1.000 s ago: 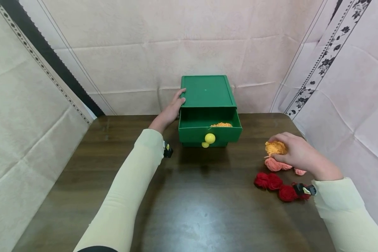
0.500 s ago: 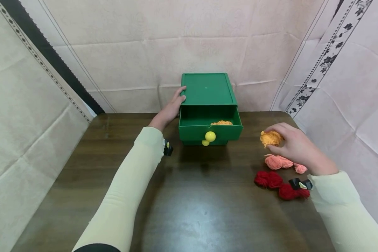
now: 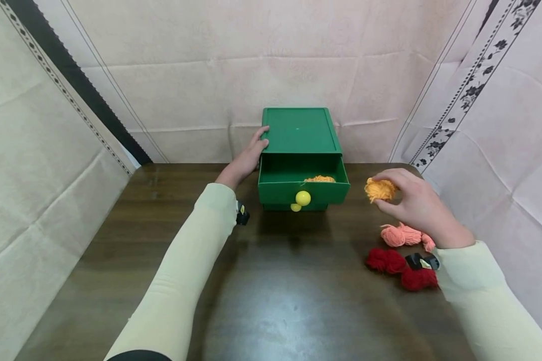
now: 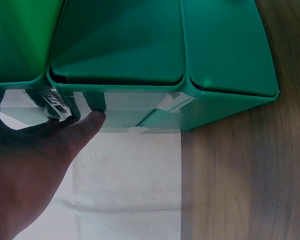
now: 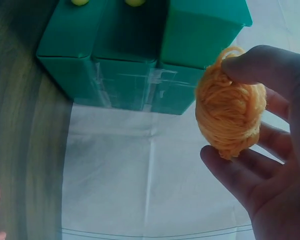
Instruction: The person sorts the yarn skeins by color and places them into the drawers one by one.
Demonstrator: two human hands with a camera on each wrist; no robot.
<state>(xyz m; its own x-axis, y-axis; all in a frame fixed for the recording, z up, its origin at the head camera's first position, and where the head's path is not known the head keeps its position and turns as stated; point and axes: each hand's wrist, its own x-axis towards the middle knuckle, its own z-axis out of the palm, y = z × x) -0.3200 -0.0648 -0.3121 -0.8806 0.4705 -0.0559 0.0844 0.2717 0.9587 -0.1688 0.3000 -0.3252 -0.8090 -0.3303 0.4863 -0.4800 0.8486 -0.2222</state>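
Note:
A small green drawer cabinet (image 3: 300,131) stands at the table's back edge, its top drawer (image 3: 277,192) pulled out. Orange yarn (image 3: 320,178) shows inside over the drawer's front. My left hand (image 3: 246,159) rests on the cabinet's left side; the left wrist view shows its thumb (image 4: 87,127) extended against the taped side. To the right of the cabinet, my right hand (image 3: 415,203) holds a ball of orange yarn (image 5: 230,107) between thumb and fingers, raised above the table.
Skeins of pink yarn (image 3: 399,234) and dark red yarn (image 3: 386,260) lie on the wooden table (image 3: 253,291) at the right, partly below my right wrist. Yellow knobs (image 3: 303,198) stick out from the drawer fronts. Pale cloth (image 3: 185,90) hangs around the table's back and sides.
My right hand has lifted the orange yarn ball off from beside the pink yarn and carried it left and away from me, toward the cabinet. The left hand stays on the cabinet.

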